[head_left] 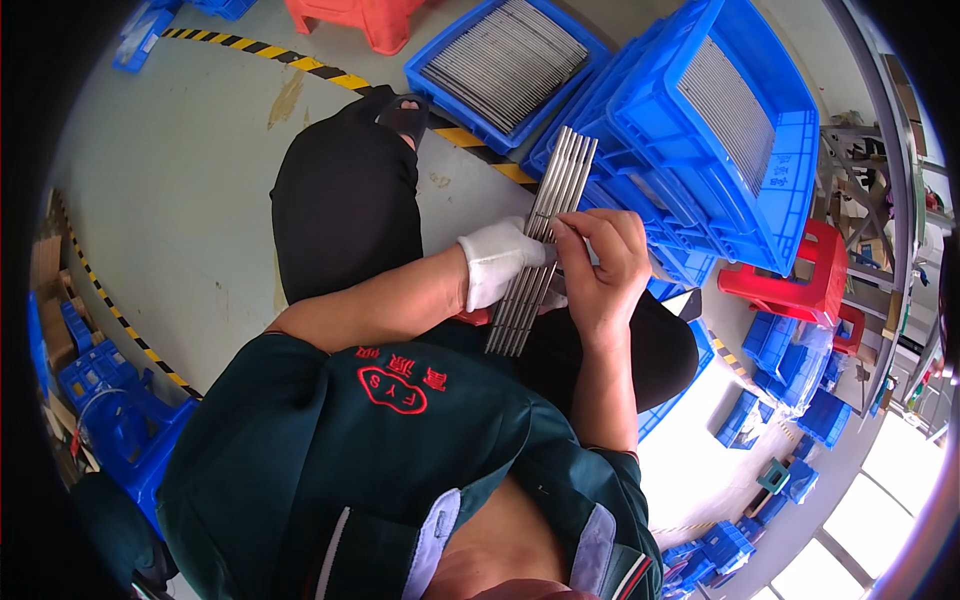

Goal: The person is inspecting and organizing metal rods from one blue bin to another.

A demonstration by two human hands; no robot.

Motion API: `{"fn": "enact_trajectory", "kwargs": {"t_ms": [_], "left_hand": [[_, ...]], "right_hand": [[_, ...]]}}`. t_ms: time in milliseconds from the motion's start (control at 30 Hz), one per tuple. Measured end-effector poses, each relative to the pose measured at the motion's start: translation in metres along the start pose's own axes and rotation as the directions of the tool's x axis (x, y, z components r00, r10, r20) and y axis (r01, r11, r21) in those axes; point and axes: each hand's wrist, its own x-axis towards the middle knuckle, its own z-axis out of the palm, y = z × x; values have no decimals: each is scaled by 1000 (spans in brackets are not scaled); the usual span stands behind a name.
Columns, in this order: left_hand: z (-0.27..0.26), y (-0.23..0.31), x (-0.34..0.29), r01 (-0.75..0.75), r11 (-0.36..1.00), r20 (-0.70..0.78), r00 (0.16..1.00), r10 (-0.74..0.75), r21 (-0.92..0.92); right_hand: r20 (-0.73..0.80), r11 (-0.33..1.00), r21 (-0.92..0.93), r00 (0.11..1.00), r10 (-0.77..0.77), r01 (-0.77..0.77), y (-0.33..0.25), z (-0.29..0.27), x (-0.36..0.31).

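Several slim silvery metal rods (568, 168) lie side by side in a flat bundle, slanting up to the right above my lap. My left hand (497, 262), in a white glove, grips the bundle around its middle; the thumb and part of the fingers lie across the rods. My bare right hand (605, 262) is at the bundle's right edge, thumb and forefinger pinched together against the rods. Whether it holds a single rod or only presses on them, I cannot make out.
A blue crate (420, 62) packed with rows of rods sits ahead on the floor. To its right rises a stack of blue crates (650, 130), the top one also holding rods. A red stool (800, 285) stands right of the stack. Black-and-yellow tape (255, 47) marks the floor.
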Motion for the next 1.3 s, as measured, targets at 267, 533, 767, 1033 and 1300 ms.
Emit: {"fn": "enact_trajectory", "kwargs": {"t_ms": [267, 533, 767, 1033, 1300], "left_hand": [[2, 1, -2, -8, 1000, -14, 1000, 8, 26], [8, 8, -10, 20, 999, -88, 996, -17, 29], [3, 5, 0, -28, 988, -102, 995, 12, -154], [-14, 18, 6, -159, 959, -87, 986, 142, -235], [-14, 14, 5, -113, 972, -21, 994, 111, -208]], "right_hand": [[-3, 997, -58, 999, -48, 48, -2, 1, 2], [54, 957, -222, 982, -181, 188, -7, 7, 5], [-80, 999, -37, 996, -24, 21, -4, -12, 3], [-36, 978, 99, 981, 190, -186, 2, -6, -16], [-38, 999, 16, 998, 48, -48, 8, 2, -10]]}}
